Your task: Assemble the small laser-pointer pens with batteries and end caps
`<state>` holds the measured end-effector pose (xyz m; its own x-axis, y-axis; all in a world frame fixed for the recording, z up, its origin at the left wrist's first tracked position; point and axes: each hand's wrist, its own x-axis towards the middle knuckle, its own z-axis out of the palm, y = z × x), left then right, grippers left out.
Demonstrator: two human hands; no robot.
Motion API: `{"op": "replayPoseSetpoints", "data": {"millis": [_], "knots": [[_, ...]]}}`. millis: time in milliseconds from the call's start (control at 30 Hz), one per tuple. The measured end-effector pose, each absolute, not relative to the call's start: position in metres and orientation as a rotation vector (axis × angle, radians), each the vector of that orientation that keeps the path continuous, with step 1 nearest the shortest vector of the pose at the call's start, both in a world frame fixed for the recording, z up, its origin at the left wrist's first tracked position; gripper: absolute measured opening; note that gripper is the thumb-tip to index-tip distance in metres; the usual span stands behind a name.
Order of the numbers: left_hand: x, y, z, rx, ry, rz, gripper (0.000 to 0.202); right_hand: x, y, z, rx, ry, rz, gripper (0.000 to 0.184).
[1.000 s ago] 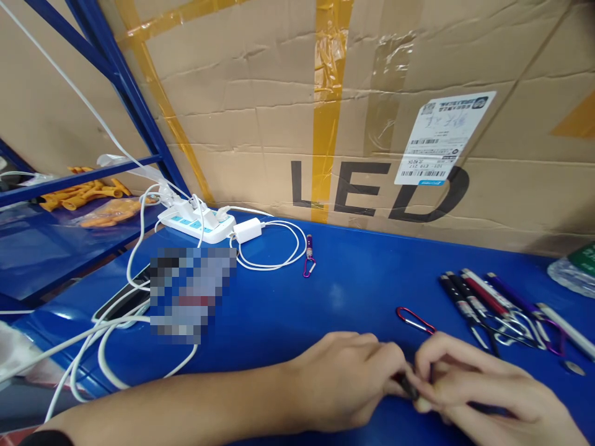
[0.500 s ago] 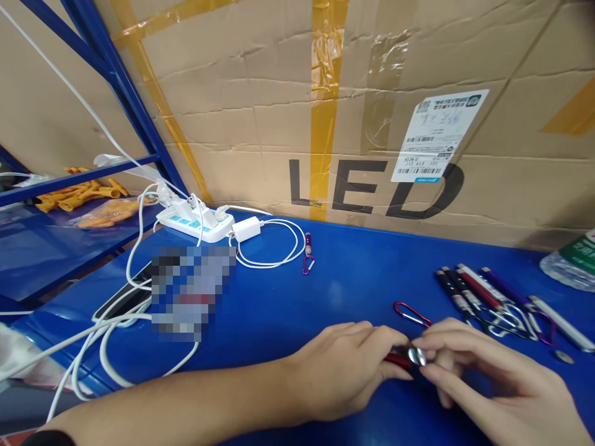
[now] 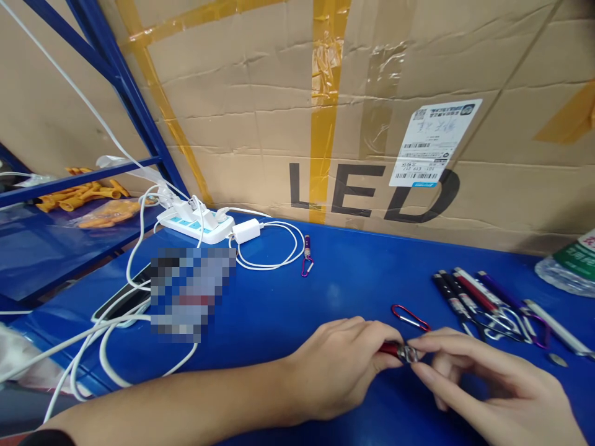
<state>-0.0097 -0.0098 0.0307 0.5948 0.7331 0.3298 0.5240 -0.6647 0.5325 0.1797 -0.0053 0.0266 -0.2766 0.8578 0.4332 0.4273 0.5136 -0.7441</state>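
Note:
Low over the blue table (image 3: 353, 285), my left hand (image 3: 339, 368) is closed round a small red pen-shaped light (image 3: 389, 348), most of which is hidden in the fist. My right hand (image 3: 483, 384) pinches the silver end piece (image 3: 409, 354) at the tip of that light with thumb and forefinger. A red carabiner clip (image 3: 409, 317) lies on the table just behind my fingers.
Several pen lights with clips (image 3: 488, 303) lie in a row at the right, with a small coin-like disc (image 3: 556, 360) near them. A purple mini light (image 3: 307, 254), a white power strip (image 3: 198, 223) with cables, a plastic bottle (image 3: 564, 269) and a big cardboard box (image 3: 372, 111) stand behind.
My hands have shifted slightly up and left, and the red light body and its silver end now show between my fingers, where a second ago only a dark tip was visible.

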Motion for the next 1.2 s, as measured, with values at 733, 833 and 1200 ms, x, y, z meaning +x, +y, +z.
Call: {"op": "replayPoseSetpoints", "data": {"millis": [733, 833, 1200], "knots": [[-0.009, -0.008, 0.027, 2.494, 1.047, 0.698, 0.010, 0.183, 0.003, 0.027, -1.022, -1.991, 0.742, 0.026], [-0.009, -0.008, 0.026, 2.487, 1.029, 0.654, 0.010, 0.184, 0.005, 0.027, -1.029, -2.013, 0.790, 0.026], [-0.011, -0.008, 0.028, 2.525, 1.015, 0.493, 0.010, 0.186, 0.006, 0.023, -0.979, -1.986, 0.999, 0.017]]}}
